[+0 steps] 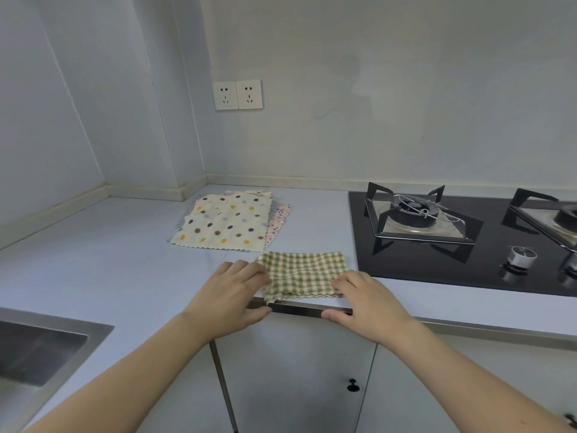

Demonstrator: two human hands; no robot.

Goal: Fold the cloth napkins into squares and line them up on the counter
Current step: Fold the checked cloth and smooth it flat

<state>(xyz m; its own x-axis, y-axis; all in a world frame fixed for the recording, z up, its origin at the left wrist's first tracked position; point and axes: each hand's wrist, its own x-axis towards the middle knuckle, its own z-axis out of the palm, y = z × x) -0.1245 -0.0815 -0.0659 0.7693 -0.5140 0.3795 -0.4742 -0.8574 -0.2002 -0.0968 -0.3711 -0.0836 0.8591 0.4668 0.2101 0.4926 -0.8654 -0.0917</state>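
A green checked napkin (304, 275) is lying on the pale counter (109, 260), close to the front edge, folded once so that it is showing as a wide rectangle with two layers. Its near zigzag edge is reaching almost to the metal trim of the counter.

The left hand (232, 293) is resting at the 9 o'clock side of this napkin. Its fingers (249, 268) are bending over the left edge of the cloth and they are covering that corner; the thumb is lying lower, along the counter trim. It seems the fingers are holding the edge, but I cannot tell if the cloth is pinched or only pressed down.

The right hand (362, 296) is sitting at the 4 o'clock corner of the napkin. Its fingers are curling onto the right near corner of the cloth, and the thumb is pointing left along the trim, apart from the fingers. Here also I cannot tell if the corner is really gripped.

At 11 o'clock from the checked napkin, a pile of napkins (226, 221) is lying flat and unfolded, with a cream polka-dot cloth on top and a pink patterned one showing at its right side. The two are near each other but not touching.

At 2 o'clock, a black gas hob (437, 260) is standing just beside the napkin. A steel sink (37, 348) is lying at 8 o'clock, well apart. A double wall socket (238, 94) is sitting high at 12 o'clock.
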